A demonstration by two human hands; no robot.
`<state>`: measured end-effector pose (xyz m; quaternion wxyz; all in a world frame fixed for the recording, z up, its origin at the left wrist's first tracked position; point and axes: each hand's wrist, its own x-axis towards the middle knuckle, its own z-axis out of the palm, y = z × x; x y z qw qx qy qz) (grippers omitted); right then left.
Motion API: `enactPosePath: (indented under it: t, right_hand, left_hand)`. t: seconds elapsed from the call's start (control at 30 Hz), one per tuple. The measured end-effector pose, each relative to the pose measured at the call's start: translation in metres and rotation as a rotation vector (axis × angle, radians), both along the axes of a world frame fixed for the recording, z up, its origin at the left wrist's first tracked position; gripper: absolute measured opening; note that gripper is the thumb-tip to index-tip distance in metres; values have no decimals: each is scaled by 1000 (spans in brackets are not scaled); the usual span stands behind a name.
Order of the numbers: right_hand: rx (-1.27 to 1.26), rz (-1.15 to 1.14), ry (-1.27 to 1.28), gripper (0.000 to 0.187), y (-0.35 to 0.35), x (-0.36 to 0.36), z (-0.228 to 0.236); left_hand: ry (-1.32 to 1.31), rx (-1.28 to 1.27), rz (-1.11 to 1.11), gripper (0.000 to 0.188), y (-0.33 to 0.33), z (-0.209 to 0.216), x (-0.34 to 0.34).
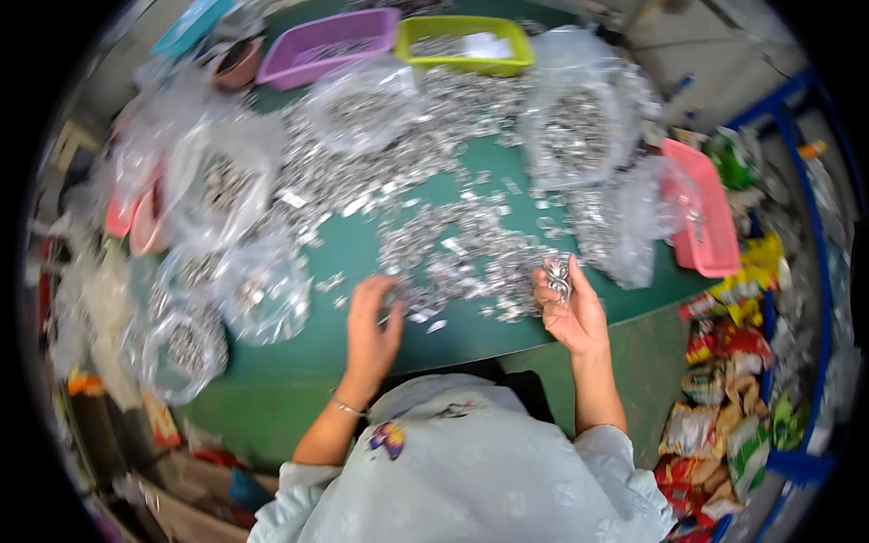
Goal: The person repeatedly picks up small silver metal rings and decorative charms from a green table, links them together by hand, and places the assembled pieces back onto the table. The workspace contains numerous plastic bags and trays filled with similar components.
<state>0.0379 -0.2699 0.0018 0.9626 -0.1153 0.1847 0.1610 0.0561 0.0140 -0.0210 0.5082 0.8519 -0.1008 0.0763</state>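
A loose pile of small, shiny silver metal pieces (453, 240) lies on the green tabletop (353, 242) in front of me. At the pile's near left edge is my left hand (369, 330), its thumb and fingers apart and nothing visible between them. My right hand (577, 317) is turned palm up at the pile's right side. Its fingers curl around a small bunch of silver metal pieces (557, 279), some of them ring-like. Blur hides the exact shape of the pieces.
A larger heap of similar pieces (339, 176) spreads behind. Clear plastic bags of pieces stand left (222, 181) and right (575, 127). Purple (281, 50) and yellow-green (520, 56) baskets line the back. A pink basket (706, 208) sits at the right edge, beside a blue rack (826, 271).
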Motion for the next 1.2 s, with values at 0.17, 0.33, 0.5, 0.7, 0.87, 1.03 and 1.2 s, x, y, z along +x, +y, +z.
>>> enactPosePath:
  t: [0.17,0.33,0.5,0.7,0.87,1.03,1.2]
  right_hand:
    - [-1334,-724,-205,25,-111,12,72]
    - [-2427,-547,174,41,-306,21,44]
    - [-2403,-606,-348,32,-130,46,75]
    - [-2075,369,-1197,54,56,33,29]
    - [-2367,410,-1300,57,86,28,-20]
    - [-2456,252,-1247,42,61,44,-41]
    - [-2695,26,-935,38,49,75,-36]
  left_hand:
    - [-151,329,-46,56,-21,4,44]
    - [-161,532,-134,59,-33,-8,72]
    - [-124,317,-128,36,-10,-21,74]
    - [213,-256,-24,35,5,-11,70]
    - [579,-1339,-98,42,33,-6,63]
    - [700,-1482,-18,44,46,-14,56]
    - [654,-1252,-62,30,42,2,40]
